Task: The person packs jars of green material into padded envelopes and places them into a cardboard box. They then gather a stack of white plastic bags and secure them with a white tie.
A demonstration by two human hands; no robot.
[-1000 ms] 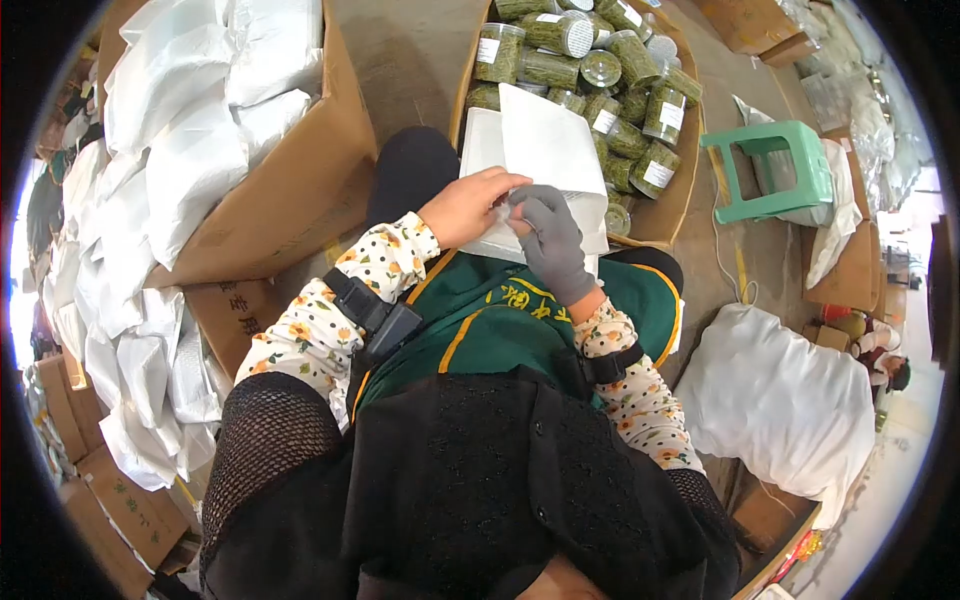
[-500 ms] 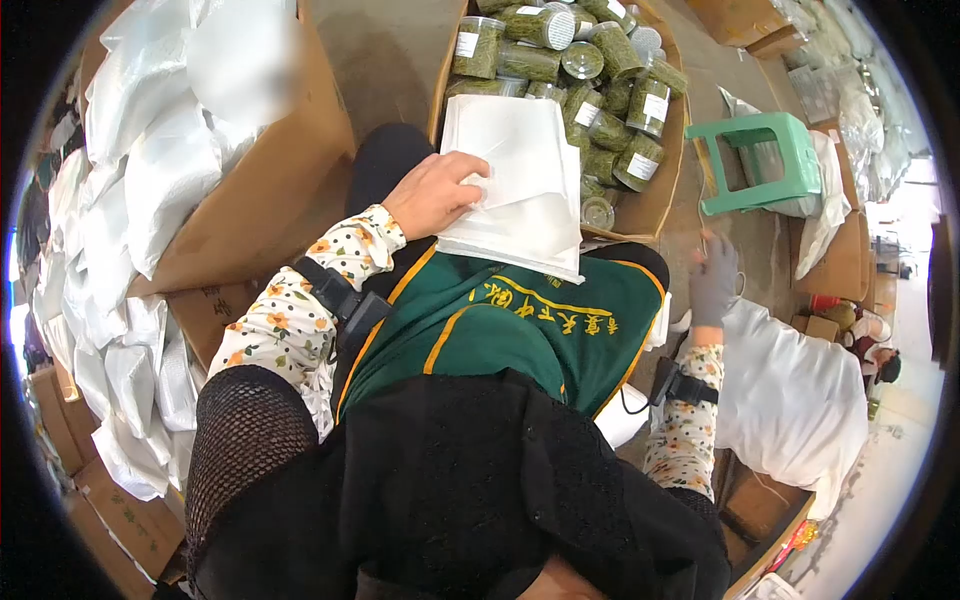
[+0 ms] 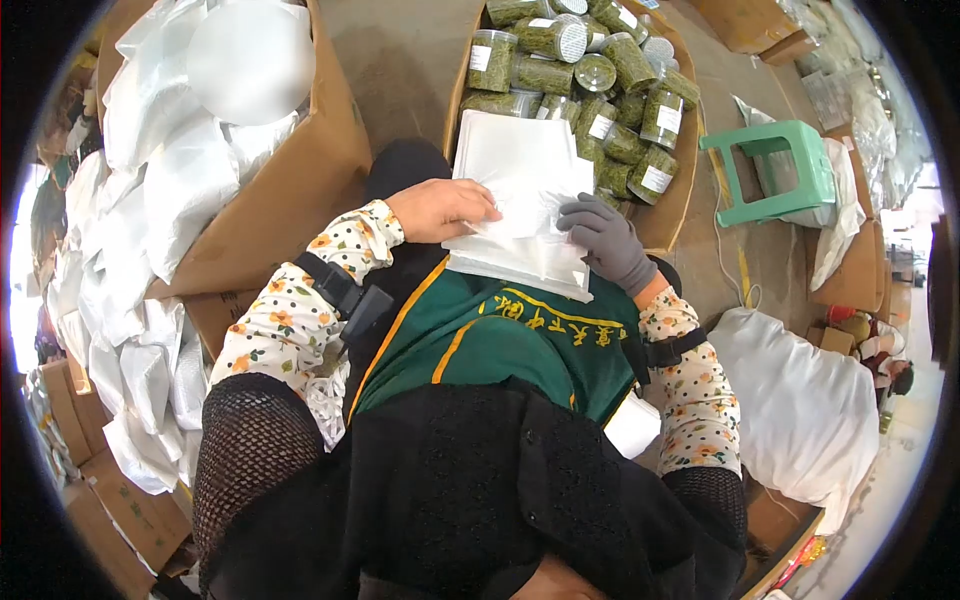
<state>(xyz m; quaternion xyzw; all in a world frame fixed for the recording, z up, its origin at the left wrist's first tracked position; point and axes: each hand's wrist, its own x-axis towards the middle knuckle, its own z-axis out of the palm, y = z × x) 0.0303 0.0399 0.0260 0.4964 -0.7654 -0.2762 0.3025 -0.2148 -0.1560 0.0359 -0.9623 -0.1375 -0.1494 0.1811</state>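
A stack of flat, whitish plastic bags (image 3: 515, 160) rests on my lap, its far end against a carton of jars. My bare left hand (image 3: 445, 212) is closed at the stack's left side, thumb and fingers pinching the creased film of the top bag. From the right, my right hand (image 3: 610, 240) in a grey glove reaches over the stack's edge. Its fingers are bent and a little apart, the tips touching the bag's film. Under the stack lies a green apron (image 3: 490, 335) with yellow lettering.
Ahead stands an open carton (image 3: 680, 215) heaped with clear jars (image 3: 630, 60) of green dried contents. At left, a large box (image 3: 290, 195) overflows with white packed bags (image 3: 190, 190). A green plastic stool (image 3: 775, 170) and a white sack (image 3: 795, 400) are at right.
My right hand has come up and inward from beside the white sack to the stack's right edge. My left hand stays on the bags, its fingers slightly farther in.
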